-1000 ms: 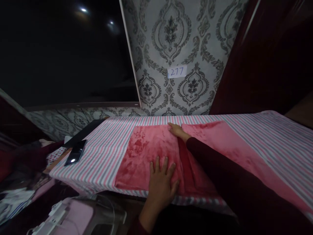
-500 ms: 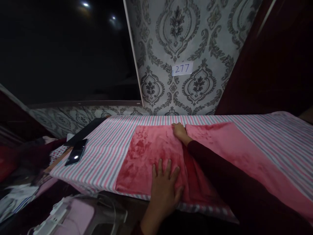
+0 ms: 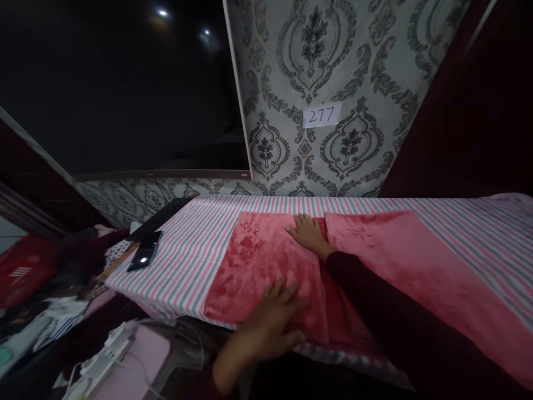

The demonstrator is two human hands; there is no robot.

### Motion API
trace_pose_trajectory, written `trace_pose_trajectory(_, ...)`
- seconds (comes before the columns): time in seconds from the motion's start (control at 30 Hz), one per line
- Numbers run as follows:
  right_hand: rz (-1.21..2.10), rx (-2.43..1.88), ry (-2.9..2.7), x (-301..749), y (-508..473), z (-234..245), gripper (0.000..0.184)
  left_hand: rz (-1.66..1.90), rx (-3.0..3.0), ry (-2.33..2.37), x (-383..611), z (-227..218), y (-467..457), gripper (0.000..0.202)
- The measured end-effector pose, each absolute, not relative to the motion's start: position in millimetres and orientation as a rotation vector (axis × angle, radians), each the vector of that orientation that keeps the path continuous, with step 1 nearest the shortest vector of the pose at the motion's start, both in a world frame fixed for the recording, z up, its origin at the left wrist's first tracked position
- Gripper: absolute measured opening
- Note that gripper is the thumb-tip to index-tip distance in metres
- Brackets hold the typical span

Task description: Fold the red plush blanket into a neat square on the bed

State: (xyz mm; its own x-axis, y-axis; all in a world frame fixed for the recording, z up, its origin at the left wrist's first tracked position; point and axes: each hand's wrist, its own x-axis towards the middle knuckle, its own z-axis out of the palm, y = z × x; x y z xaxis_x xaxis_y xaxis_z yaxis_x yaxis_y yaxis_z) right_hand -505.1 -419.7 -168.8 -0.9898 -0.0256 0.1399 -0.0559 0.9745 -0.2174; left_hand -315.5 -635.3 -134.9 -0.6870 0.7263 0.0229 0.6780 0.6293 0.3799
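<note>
A pink plush cloth (image 3: 262, 250) lies folded on a striped sheet, its left part a flat, roughly square panel. More of the same fabric runs off to the right, and a darker red fold shows between the two parts. My right hand (image 3: 308, 233) rests flat near the panel's far edge, fingers stretched out beside that fold. Close to the near edge, my left hand (image 3: 270, 322) is over the panel with its fingers apart, slightly blurred. I cannot tell whether it touches the fabric. Neither hand grips anything.
The pink, grey and white striped sheet (image 3: 187, 250) covers the table. A phone (image 3: 145, 251) lies at its left end. Below left are a power strip (image 3: 106, 355) with cables and a pile of clothes (image 3: 58, 316). A large screen (image 3: 158, 89) hangs behind, beside patterned wallpaper.
My right hand has gone from closed at the panel's far edge to flat with fingers spread. My left hand has shifted slightly toward me. The view has turned a little left.
</note>
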Motion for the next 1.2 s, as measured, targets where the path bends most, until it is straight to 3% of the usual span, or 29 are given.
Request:
trace_pose_trajectory(0.1, 0.343, 0.061, -2.981, -504, -421, -167, 0.064, 0.655, 1.199, 2.655, -359, -95, -648, 0.052)
trace_pose_trajectory(0.27, 0.347, 0.049, -2.986, -502, -422, -166, 0.066, 0.443, 0.742, 2.908, -477, -66, -632, 0.055)
trace_pose_trajectory(0.4, 0.372, 0.031, -2.997, -505, -422, -169, 0.071, 0.187, 0.397, 3.012, -531, -92, -625, 0.061)
trace_pose_trajectory(0.6, 0.400, -0.001, -3.016, -509, -421, -173, 0.076, 0.128, 0.265, 3.110, -539, -137, -637, 0.068)
trace_pose_trajectory(1.03, 0.474, -0.039, -3.102, -508, -422, -150, 0.077, 0.093, 0.255, 3.135, -548, -137, -635, 0.073)
trace_pose_trajectory(1.2, 0.464, 0.041, -3.061, -497, -429, -141, 0.085, 0.076, 0.241, 3.155, -551, -137, -634, 0.072)
